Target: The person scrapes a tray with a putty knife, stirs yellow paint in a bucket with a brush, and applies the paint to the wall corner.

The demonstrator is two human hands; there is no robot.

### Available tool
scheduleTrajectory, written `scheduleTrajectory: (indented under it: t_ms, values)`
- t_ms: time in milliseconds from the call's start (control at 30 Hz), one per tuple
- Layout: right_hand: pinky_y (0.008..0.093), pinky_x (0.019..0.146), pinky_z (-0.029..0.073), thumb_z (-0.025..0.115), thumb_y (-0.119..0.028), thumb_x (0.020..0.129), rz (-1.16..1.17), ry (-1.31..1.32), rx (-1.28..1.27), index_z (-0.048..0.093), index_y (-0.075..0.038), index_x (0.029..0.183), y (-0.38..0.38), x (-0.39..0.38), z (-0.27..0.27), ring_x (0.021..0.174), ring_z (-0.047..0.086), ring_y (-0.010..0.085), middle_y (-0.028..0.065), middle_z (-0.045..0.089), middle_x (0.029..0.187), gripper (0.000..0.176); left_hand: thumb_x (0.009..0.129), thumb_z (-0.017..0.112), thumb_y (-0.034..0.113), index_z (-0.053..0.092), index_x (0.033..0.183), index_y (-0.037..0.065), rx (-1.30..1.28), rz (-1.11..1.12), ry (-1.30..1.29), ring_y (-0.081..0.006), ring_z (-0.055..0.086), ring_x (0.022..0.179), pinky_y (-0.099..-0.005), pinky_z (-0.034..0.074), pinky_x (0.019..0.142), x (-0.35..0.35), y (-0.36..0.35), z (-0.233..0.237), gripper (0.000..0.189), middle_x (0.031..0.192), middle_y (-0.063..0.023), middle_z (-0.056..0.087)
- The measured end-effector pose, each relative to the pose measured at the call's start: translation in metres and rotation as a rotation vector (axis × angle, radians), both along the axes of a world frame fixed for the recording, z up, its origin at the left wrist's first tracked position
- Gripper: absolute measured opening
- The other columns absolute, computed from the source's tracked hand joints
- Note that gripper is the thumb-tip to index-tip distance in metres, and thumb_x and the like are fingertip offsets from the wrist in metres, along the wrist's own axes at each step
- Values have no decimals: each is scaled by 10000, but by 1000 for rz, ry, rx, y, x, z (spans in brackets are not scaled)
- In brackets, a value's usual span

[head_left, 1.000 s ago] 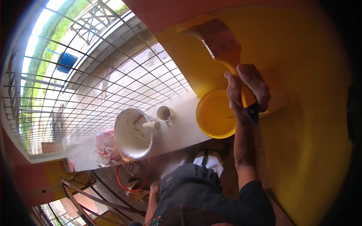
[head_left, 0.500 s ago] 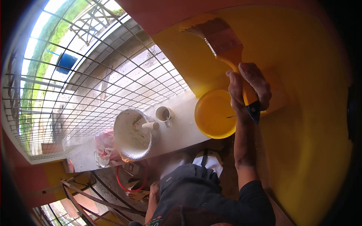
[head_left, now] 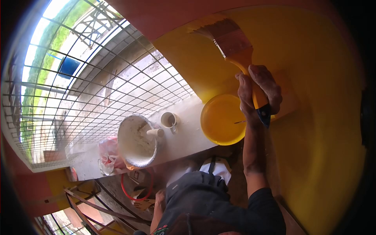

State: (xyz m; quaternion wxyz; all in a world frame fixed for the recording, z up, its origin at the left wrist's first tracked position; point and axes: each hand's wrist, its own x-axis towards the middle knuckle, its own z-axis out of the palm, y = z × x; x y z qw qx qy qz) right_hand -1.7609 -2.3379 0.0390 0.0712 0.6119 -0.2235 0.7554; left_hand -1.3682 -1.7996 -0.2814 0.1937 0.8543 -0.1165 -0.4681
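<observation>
Low at six o'clock, the left hand (head_left: 159, 199) hangs by the leg, its grip unclear. The right hand (head_left: 256, 92) clamps the paintbrush (head_left: 237, 47) by the handle end, so the bristles at twelve o'clock reach high on the yellow wall (head_left: 313, 137). The paint tub (head_left: 221, 119) stands near, handy for dipping.

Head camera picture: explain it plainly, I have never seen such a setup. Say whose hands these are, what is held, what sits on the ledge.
No machine here: a person wears one camera on the head, looking down at their own hands. The right hand grips a paintbrush, bristles against the yellow wall. On the ledge by the window grille sit a yellow paint dish, a small cup and a white bucket. The left hand hangs low, its fingers unclear.
</observation>
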Motion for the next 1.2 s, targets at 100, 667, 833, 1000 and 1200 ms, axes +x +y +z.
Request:
scheduleTrajectory:
  t_ms: [100, 667, 833, 1000, 1200]
  values:
    - [268, 511, 530, 739, 77, 702, -8, 5, -7, 577, -3, 962, 0, -2, 2, 588, 630, 212, 136, 656, 772, 317, 927, 542, 149, 594, 1167, -57, 15, -58, 1, -195, 598, 973, -301, 473, 850, 7, 5, -9, 320, 1096, -140, 638]
    - [277, 527, 535, 729, 77, 716, -12, 16, -7, 575, -2, 1014, -6, -14, -1, 617, 639, 218, 129, 657, 801, 345, 925, 550, 210, 605, 1164, -42, 44, -48, 27, -188, 588, 1017, -297, 462, 881, -19, -28, 34, 351, 1138, -140, 633]
    - [321, 575, 590, 680, 105, 748, -26, 125, 57, 495, 16, 1021, -2, -22, 1, 673, 653, 247, 152, 630, 893, 342, 871, 535, 144, 630, 1104, -64, 20, -18, 3, -226, 599, 987, -319, 469, 864, -18, -20, 23, 326, 1087, -165, 645]
    - [317, 582, 593, 680, 99, 754, -56, 143, 74, 497, 21, 1030, 0, -25, 2, 689, 653, 246, 156, 629, 900, 340, 923, 546, 225, 597, 1188, -16, 78, -143, 0, -195, 585, 1028, -302, 457, 888, -20, -29, 37, 362, 1144, -149, 634]
    - [314, 589, 593, 675, 97, 761, -55, 143, 60, 505, 30, 1023, -3, -29, 1, 704, 652, 245, 167, 624, 912, 320, 928, 536, 209, 601, 1183, -19, 82, -161, -21, -186, 585, 1012, -299, 455, 877, -3, -6, 8, 348, 1121, -138, 642]
